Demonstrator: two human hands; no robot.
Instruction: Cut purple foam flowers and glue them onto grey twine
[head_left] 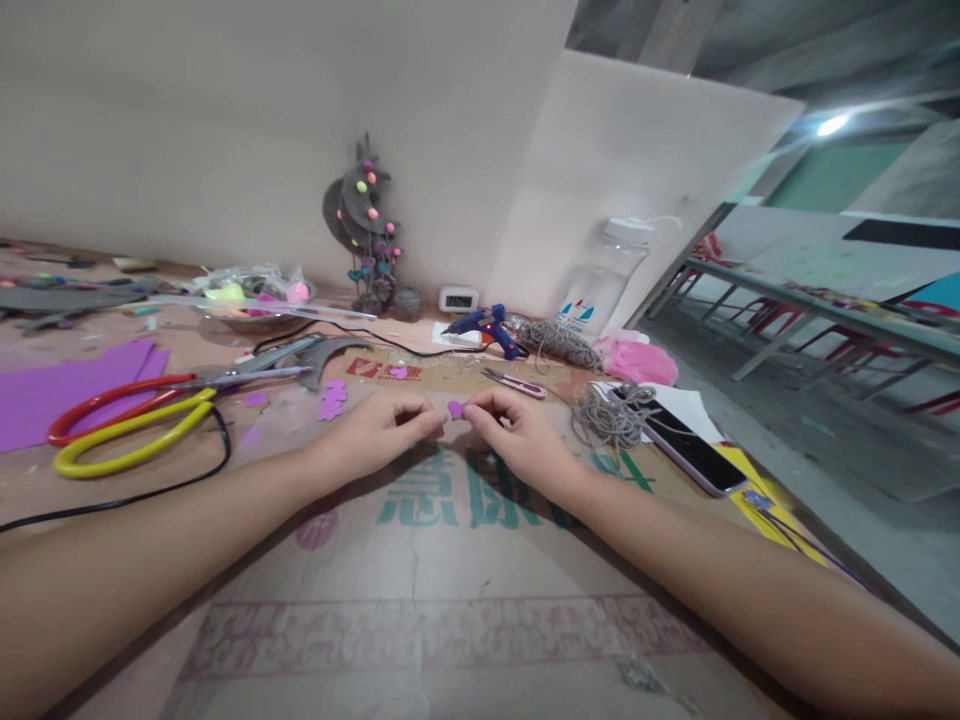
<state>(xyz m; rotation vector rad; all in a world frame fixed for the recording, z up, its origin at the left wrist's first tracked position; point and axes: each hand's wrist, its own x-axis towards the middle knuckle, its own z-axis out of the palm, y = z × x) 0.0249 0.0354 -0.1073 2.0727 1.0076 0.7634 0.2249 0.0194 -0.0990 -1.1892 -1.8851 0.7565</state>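
Note:
Over the printed cardboard (450, 560), my right hand (521, 440) pinches a small purple heart cutout (455, 409) between thumb and forefinger. My left hand (386, 430) is just left of it, its thumb and fingertips drawn together in a pinch. Whether anything thin is between those left fingertips is too small to tell. Several purple cutouts (332, 400) lie beyond my left hand, and another purple piece (398, 373) is farther back. A pair of thread snips (514, 383) rests behind my right hand.
Scissors with red and yellow handles (135, 430) lie left beside purple sheets (67, 390). A blue glue gun (487, 328), small clock (458, 298), water bottle (600, 280) and moon ornament (365, 220) stand behind. Grey yarn (615, 415) and a phone (694, 440) are right.

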